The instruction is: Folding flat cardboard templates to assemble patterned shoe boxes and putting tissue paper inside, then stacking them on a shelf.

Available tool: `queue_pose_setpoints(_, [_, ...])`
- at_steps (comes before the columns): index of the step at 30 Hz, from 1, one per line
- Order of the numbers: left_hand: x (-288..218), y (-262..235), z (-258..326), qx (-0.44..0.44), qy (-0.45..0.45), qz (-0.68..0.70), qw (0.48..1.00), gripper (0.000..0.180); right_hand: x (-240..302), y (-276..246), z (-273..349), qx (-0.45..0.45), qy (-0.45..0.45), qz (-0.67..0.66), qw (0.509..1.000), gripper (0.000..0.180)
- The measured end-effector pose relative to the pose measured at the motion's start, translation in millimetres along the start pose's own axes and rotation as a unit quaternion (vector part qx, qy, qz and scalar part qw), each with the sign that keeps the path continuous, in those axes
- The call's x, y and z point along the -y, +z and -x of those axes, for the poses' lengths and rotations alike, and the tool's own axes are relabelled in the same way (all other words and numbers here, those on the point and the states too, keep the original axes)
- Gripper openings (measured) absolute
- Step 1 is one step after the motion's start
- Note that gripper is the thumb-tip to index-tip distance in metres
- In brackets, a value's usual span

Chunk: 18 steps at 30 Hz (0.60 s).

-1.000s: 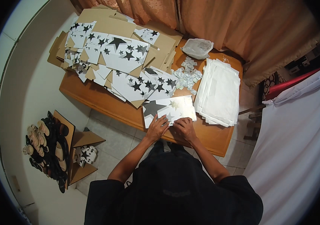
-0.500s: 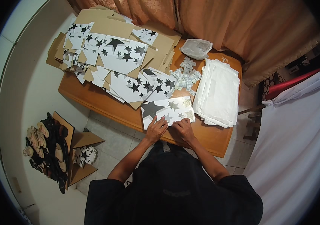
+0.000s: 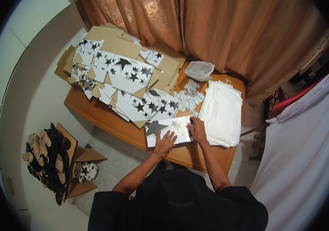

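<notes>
A white box (image 3: 155, 139) printed with dark and grey stars lies at the table's near edge. My left hand (image 3: 164, 144) rests flat on it, fingers spread over the near side. At the box's right end is my right hand (image 3: 198, 130), its fingers bent and closed around the end edge; the fingertips are partly hidden. Just beyond the box lies a heap of small pale packets (image 3: 189, 101). A stack of white paper sheets (image 3: 222, 115) sits right of my right hand.
Star-printed cardboard pieces (image 3: 128, 79) and brown cardboard (image 3: 120, 48) pile over the wooden table's (image 3: 95, 115) left half. A clear plastic bag (image 3: 200, 71) stands at the back by the orange curtain (image 3: 218, 34). A shoe rack (image 3: 70, 154) is lower left; white cloth (image 3: 299, 154) hangs right.
My right hand has shifted from the box's near side to its right end. My left hand has spread out flat on the box. The head view has tilted, so everything sits lower.
</notes>
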State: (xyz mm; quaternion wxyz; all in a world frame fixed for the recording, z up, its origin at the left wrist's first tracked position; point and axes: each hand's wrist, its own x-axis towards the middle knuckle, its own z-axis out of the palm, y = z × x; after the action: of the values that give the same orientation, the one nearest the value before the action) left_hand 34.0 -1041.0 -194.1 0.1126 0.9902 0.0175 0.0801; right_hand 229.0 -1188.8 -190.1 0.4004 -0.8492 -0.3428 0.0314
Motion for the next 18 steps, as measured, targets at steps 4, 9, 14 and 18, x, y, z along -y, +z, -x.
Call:
queue_pose_setpoints(4, [-5, -9, -1, -0.054, 0.014, 0.001, 0.998, 0.046, -16, -3, -2, 0.012, -0.02, -0.004, 1.0, 0.06])
queue_pose_setpoints(9, [1, -42, 7, -0.07, -0.017, 0.066, 0.995, 0.037, -31, -6, -5, 0.1, 0.199, -0.214, 0.951, 0.071])
queue_pose_setpoints(14, [1, -61, 3, -0.075, -0.036, 0.166, 0.983, 0.036, -50, -18, 3, 0.239, 0.337, -0.4, 0.818, 0.064])
queue_pose_setpoints(18, [3, -68, 20, -0.071, -0.039, 0.183, 0.98, 0.033, -15, -26, 21, 0.246, 0.369, -0.431, 0.786, 0.066])
